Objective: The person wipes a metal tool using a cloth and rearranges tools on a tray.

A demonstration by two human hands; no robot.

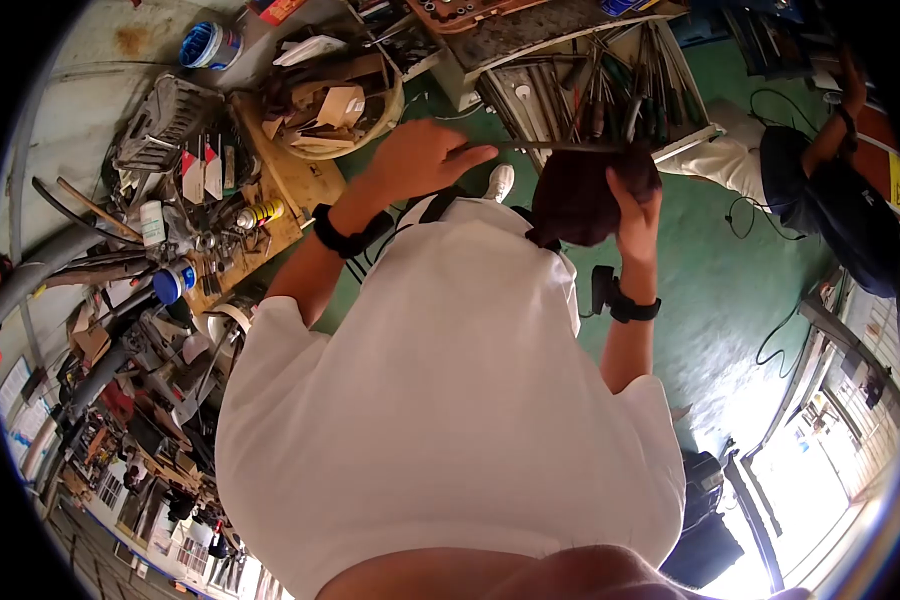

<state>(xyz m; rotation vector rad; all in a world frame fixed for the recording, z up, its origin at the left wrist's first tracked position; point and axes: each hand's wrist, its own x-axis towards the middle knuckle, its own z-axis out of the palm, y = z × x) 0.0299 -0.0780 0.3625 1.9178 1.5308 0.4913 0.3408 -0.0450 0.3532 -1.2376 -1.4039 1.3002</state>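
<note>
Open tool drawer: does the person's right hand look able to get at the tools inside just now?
Probably, but not freely: the drawer stands open just ahead, its tools in view, yet the right hand grips a dark cloth, which may need putting down first.

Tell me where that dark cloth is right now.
In the head view, the dark cloth is in the right hand, right of the white shoe and just below the tool tray.
</note>
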